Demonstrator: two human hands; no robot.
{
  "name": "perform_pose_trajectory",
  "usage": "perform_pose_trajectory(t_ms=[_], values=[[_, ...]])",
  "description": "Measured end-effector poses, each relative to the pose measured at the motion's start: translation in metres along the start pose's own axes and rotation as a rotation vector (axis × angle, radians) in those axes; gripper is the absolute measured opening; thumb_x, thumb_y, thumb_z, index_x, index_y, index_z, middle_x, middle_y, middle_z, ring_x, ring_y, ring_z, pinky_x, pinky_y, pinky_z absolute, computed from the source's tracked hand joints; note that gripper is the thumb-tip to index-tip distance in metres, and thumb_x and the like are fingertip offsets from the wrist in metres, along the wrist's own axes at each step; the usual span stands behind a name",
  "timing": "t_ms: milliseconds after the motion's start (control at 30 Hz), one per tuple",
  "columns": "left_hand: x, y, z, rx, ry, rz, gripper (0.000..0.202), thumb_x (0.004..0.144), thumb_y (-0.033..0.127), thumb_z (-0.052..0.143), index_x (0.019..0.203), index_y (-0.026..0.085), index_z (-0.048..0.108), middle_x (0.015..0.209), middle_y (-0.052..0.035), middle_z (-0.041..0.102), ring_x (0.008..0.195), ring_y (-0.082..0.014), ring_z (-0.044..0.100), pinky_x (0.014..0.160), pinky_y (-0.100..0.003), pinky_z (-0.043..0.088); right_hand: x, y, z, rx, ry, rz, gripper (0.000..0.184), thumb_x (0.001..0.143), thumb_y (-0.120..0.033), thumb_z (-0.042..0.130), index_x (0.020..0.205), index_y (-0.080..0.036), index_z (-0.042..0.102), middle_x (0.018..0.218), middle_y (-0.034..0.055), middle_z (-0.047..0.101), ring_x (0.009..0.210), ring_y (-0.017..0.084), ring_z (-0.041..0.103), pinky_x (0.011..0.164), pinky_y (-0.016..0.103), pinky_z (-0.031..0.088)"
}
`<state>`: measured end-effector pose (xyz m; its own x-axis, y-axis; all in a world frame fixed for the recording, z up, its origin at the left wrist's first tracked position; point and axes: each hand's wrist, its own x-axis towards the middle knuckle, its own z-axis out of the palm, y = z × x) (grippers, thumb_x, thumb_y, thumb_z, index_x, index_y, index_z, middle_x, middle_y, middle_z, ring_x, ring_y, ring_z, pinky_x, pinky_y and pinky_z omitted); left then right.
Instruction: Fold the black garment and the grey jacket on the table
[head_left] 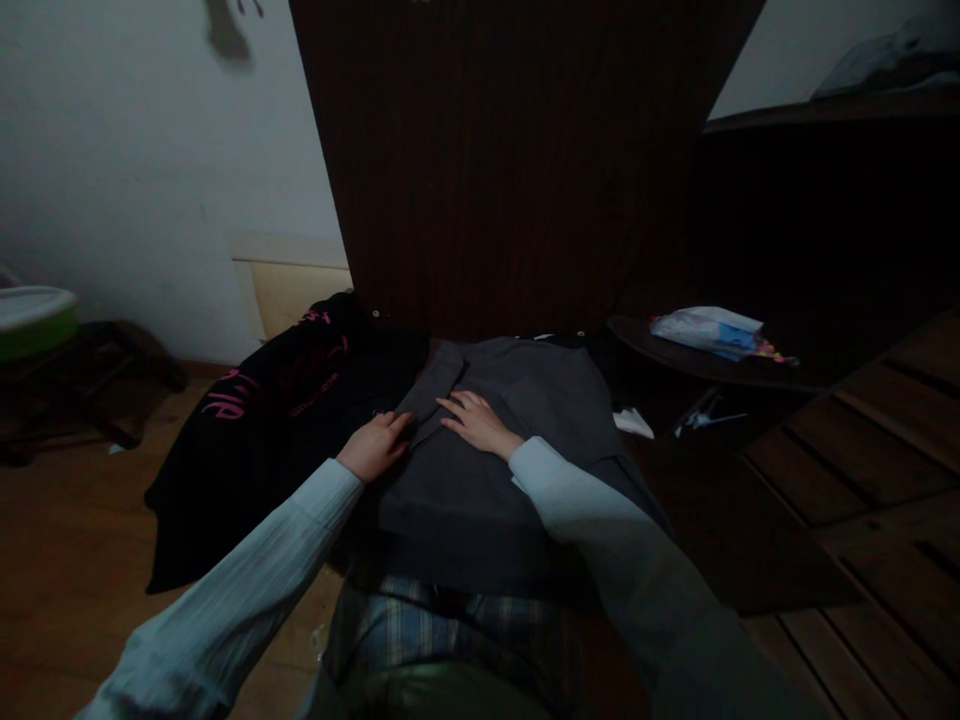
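A dark grey garment (pixel 525 400) lies spread out in front of me, with a folded strip along its upper left side. My left hand (pixel 375 446) is closed at that left side, its fingers curled on the cloth edge. On the middle of the garment rests my right hand (pixel 481 424), palm down with fingers stretched out and somewhat apart. The dim light hides the garment's exact kind. Beside it on the left, a black cloth (pixel 247 440) with pink lettering hangs over the edge of the surface.
Behind the garment rises a dark wooden panel (pixel 510 170). A plastic packet (pixel 709 330) lies on a dark shelf to the right, with a white scrap (pixel 634 422) below it. At far left, a green and white tub (pixel 36 322) stands on a dark stool (pixel 112 360).
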<state>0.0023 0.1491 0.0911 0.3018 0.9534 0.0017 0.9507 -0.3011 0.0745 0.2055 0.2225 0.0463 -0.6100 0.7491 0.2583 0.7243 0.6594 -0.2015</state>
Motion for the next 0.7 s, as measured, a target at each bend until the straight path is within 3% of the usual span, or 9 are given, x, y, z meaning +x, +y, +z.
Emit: perform_pose_trajectory(t_ms=[133, 267, 567, 700], values=[[-0.040, -0.020, 0.003, -0.035, 0.042, -0.125, 0.038, 0.080, 0.028, 0.041, 0.117, 0.019, 0.046, 0.110, -0.0092, 0.054, 0.101, -0.0205, 0.054, 0.084, -0.028, 0.044, 0.000, -0.001, -0.001, -0.015, -0.027, 0.008, 0.045, 0.089, -0.044, 0.031, 0.127, -0.024, 0.044, 0.128, 0.0108, 0.043, 0.121, 0.025, 0.034, 0.097, 0.042, 0.032], [-0.067, -0.026, 0.012, -0.105, 0.131, -0.225, 0.027, 0.078, 0.034, 0.041, 0.100, 0.020, 0.050, 0.096, -0.0069, 0.058, 0.092, -0.0196, 0.058, 0.078, -0.028, 0.046, 0.003, -0.001, -0.004, -0.034, -0.041, -0.007, 0.044, 0.090, -0.043, 0.031, 0.126, -0.023, 0.044, 0.127, 0.0115, 0.043, 0.119, 0.025, 0.034, 0.095, 0.043, 0.032], [-0.101, -0.010, 0.035, -0.314, 0.234, -0.469, 0.026, 0.074, 0.048, 0.044, 0.080, 0.023, 0.041, 0.062, 0.0023, 0.055, 0.058, -0.0170, 0.059, 0.050, -0.024, 0.039, 0.015, -0.004, -0.008, -0.135, -0.008, -0.025, 0.041, 0.089, -0.041, 0.034, 0.119, -0.019, 0.051, 0.110, 0.0122, 0.053, 0.104, 0.024, 0.044, 0.086, 0.039, 0.038], [-0.114, 0.000, 0.051, -0.410, 0.335, -0.495, 0.019, 0.069, 0.039, 0.047, 0.076, 0.023, 0.040, 0.059, 0.0034, 0.053, 0.053, -0.0161, 0.057, 0.047, -0.023, 0.038, 0.013, 0.001, -0.001, -0.090, 0.047, -0.051, 0.041, 0.089, -0.039, 0.036, 0.121, -0.017, 0.049, 0.119, 0.0111, 0.051, 0.110, 0.023, 0.041, 0.091, 0.037, 0.036]])
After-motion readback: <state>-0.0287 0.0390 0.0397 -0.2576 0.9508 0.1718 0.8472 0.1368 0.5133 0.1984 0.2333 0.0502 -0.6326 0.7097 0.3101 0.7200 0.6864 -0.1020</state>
